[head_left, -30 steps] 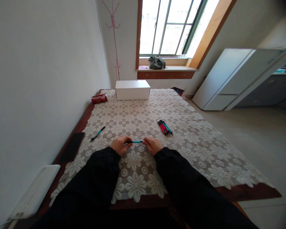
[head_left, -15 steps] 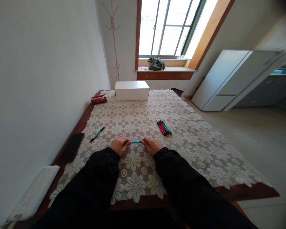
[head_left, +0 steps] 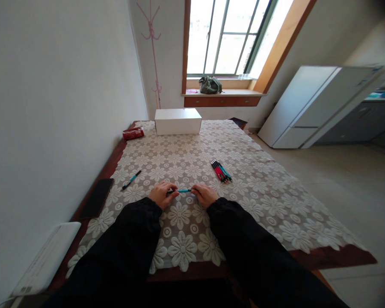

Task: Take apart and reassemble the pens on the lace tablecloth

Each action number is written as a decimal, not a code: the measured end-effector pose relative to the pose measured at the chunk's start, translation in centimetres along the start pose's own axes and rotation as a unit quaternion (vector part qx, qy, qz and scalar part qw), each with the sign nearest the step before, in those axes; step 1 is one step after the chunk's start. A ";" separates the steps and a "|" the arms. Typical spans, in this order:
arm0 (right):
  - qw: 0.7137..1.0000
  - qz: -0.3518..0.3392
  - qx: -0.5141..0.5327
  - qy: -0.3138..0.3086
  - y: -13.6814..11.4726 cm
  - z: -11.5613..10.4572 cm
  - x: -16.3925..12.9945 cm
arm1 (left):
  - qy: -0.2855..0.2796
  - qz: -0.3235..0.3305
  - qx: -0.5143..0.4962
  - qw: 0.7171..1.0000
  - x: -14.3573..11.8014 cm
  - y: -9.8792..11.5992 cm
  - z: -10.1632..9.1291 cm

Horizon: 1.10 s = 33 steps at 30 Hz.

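Both of my hands hold one teal pen [head_left: 184,191] with black ends, level and just above the lace tablecloth. My left hand [head_left: 162,194] pinches its left end between thumb and fingers. At the other end, my right hand [head_left: 205,195] is closed on the black tip, which its fingers partly cover. A second teal and black pen [head_left: 131,180] lies by itself to the left. On the right, beyond my right hand, several red and teal pens [head_left: 221,171] lie side by side in a bunch.
A white box [head_left: 178,122] stands at the table's far end, with a red packet [head_left: 133,133] left of it. Along the left edge lie a black phone-like slab [head_left: 96,198] and a white flat device [head_left: 47,258]. The lace tablecloth [head_left: 182,250] covers most of the table.
My left thumb and fingers have shifted slightly on the pen's left end, showing a bit of its black part. The right hand and the other pens stay where they were.
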State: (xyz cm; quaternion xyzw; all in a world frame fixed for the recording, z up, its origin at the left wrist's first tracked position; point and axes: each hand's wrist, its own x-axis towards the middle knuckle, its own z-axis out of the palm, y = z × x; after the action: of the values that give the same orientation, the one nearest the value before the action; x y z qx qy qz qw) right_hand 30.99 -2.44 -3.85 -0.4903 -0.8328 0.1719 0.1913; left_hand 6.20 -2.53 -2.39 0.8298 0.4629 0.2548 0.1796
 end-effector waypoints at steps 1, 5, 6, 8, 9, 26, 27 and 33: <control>1.000 0.000 -0.002 0.001 0.0 0.0 0.0 | 0.003 -0.002 -0.006 1.000 0.0 0.0 0.0; 1.000 0.004 0.001 0.000 -0.1 0.0 0.0 | 0.001 -0.002 -0.006 1.000 0.0 0.2 -0.1; 1.000 0.004 0.002 0.000 -0.1 0.0 0.0 | -0.001 -0.001 -0.003 1.000 0.0 0.2 -0.1; 1.000 0.004 0.003 0.001 -0.1 0.0 0.0 | -0.005 -0.003 0.004 1.000 0.0 0.3 -0.1; 1.000 0.003 0.003 0.001 -0.1 0.0 0.0 | -0.006 -0.004 0.005 1.000 0.0 0.3 -0.1; 1.000 0.002 -0.015 0.000 0.0 0.0 0.0 | -0.006 0.006 -0.015 1.000 -0.1 0.0 0.0; 1.000 0.000 -0.015 0.002 0.0 0.0 0.0 | -0.007 0.005 -0.016 1.000 -0.1 0.0 0.0; 1.000 -0.019 0.000 0.023 0.2 0.2 0.0 | -0.026 0.012 0.022 0.999 0.0 0.1 -0.1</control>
State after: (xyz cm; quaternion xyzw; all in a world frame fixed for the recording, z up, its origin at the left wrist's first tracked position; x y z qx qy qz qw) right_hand 31.06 -2.38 -4.09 -0.4780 -0.8375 0.1568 0.2134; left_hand 6.21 -2.55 -2.29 0.8453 0.4538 0.2251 0.1699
